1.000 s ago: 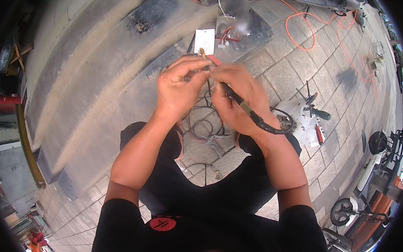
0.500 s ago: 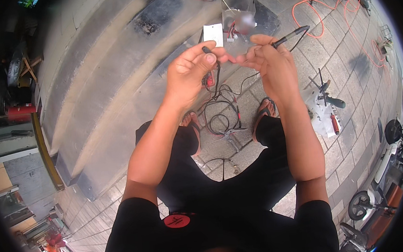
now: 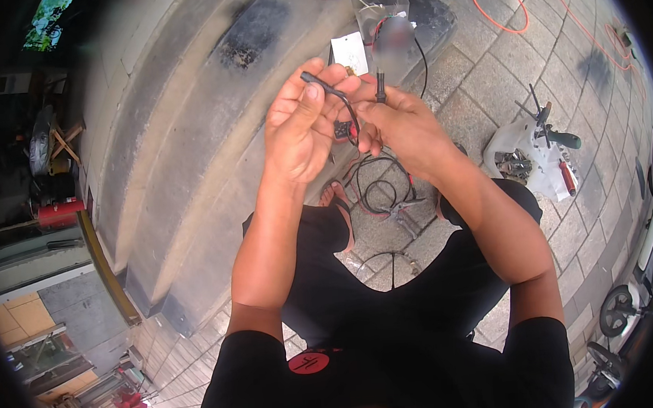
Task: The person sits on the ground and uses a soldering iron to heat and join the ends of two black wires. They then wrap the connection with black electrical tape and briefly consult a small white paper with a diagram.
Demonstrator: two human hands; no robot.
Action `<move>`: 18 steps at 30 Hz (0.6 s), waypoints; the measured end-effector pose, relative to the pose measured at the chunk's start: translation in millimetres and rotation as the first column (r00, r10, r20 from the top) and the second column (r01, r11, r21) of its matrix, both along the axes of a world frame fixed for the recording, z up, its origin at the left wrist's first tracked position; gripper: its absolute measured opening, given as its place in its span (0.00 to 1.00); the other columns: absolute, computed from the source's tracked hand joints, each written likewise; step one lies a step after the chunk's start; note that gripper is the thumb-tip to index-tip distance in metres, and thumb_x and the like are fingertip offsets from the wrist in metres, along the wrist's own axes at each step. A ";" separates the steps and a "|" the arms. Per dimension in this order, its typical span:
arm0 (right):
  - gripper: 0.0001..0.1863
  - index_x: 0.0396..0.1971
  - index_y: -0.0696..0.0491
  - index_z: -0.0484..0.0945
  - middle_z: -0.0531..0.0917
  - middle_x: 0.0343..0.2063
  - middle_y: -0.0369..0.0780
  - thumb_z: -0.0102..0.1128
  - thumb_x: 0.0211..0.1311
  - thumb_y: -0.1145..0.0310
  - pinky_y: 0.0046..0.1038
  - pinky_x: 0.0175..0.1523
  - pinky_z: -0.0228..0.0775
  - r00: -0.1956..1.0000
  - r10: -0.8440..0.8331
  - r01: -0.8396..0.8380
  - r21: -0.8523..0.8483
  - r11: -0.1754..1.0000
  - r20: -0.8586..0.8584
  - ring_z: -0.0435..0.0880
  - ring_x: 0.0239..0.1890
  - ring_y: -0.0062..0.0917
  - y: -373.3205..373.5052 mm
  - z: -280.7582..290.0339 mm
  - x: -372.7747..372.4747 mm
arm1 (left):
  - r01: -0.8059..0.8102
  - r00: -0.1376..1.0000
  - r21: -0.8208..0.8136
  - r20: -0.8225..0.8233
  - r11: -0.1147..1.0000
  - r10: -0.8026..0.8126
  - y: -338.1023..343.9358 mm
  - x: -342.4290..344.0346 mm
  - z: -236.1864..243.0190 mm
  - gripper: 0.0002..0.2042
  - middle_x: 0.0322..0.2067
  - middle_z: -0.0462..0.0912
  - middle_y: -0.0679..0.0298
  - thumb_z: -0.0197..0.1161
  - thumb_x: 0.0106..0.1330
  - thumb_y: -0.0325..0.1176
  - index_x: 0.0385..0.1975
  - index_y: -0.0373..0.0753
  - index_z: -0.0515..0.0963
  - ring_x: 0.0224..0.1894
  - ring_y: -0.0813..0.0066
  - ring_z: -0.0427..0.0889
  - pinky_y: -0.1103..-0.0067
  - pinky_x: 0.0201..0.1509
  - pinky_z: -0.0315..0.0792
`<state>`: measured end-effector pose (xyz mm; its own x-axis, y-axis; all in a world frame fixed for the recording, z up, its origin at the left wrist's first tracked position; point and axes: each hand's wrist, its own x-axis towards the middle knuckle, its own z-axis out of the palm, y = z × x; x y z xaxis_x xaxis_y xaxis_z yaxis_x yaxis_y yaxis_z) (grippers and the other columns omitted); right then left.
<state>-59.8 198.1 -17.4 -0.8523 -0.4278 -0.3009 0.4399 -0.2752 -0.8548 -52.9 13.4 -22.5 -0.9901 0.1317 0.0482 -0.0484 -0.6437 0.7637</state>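
Pinched between thumb and fingers of my left hand (image 3: 295, 120) is a black cable (image 3: 344, 98) with a thicker sleeve-like end pointing up and left. Its tail bends down between the two hands. My right hand (image 3: 404, 124) closes around a black pen-shaped probe (image 3: 381, 87) that stands nearly upright above its fingers; what lies inside the grip is hidden. The hands are side by side, their fingers almost meeting. Under them, partly covered, lies a red and black device (image 3: 345, 131). Thin black cables (image 3: 381, 186) lie coiled on the paving beside a pair of pliers (image 3: 403, 216).
A white card (image 3: 349, 53) and a clear plastic bag (image 3: 408, 4) lie on a dark slab (image 3: 435, 25) ahead. To the right, a plastic sheet (image 3: 521, 143) holds small metal parts and a red-handled screwdriver (image 3: 567, 178). Orange hose (image 3: 528, 19) loops beyond. Stone steps (image 3: 187, 123) rise on the left.
My right hand has turned inward and moved left and down, and its probe swung from pointing right to nearly upright. The left hand still grips the black cable. The whole view has shifted slightly.
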 end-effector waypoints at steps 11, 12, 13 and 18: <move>0.12 0.50 0.57 0.80 0.83 0.36 0.35 0.56 0.76 0.65 0.20 0.28 0.64 0.999 0.013 -0.014 0.032 0.999 0.041 0.73 0.23 0.14 2.7 6.0 1.6 | -0.059 0.997 -0.083 -0.049 0.995 0.055 -2.7 -3.6 -2.8 0.18 0.54 0.86 0.58 0.63 0.76 0.33 0.63 0.39 0.75 0.50 0.68 0.84 0.71 0.56 0.76; 0.12 0.49 0.57 0.80 0.83 0.36 0.35 0.57 0.76 0.65 0.20 0.28 0.64 0.999 0.015 -0.017 0.020 1.000 0.051 0.72 0.23 0.14 2.8 6.8 1.7 | -0.059 0.997 -0.074 -0.047 0.995 0.056 -2.5 -3.7 -2.5 0.18 0.54 0.86 0.58 0.63 0.76 0.33 0.63 0.39 0.75 0.48 0.69 0.84 0.72 0.55 0.77; 0.12 0.49 0.57 0.80 0.83 0.35 0.35 0.57 0.76 0.65 0.20 0.28 0.64 0.999 0.020 -0.021 0.018 1.000 0.045 0.72 0.23 0.14 2.9 7.2 2.1 | -0.066 0.997 -0.079 -0.041 0.995 0.063 -2.4 -3.3 -2.2 0.18 0.53 0.86 0.58 0.63 0.76 0.33 0.63 0.39 0.76 0.48 0.69 0.84 0.72 0.54 0.77; 0.11 0.47 0.57 0.81 0.83 0.33 0.34 0.58 0.76 0.65 0.20 0.28 0.62 0.999 0.017 -0.017 0.007 1.000 0.036 0.72 0.23 0.14 1.9 7.1 3.5 | -0.049 0.999 -0.104 -0.014 0.993 0.048 2.6 0.2 4.6 0.18 0.50 0.87 0.57 0.64 0.76 0.36 0.61 0.36 0.77 0.45 0.72 0.84 0.74 0.49 0.78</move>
<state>-56.3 199.9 -10.4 -0.8336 -0.4395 -0.3345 0.4750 -0.2612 -0.8403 -52.6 16.0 -17.9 -0.9949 0.0882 0.0481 -0.0098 -0.5616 0.8273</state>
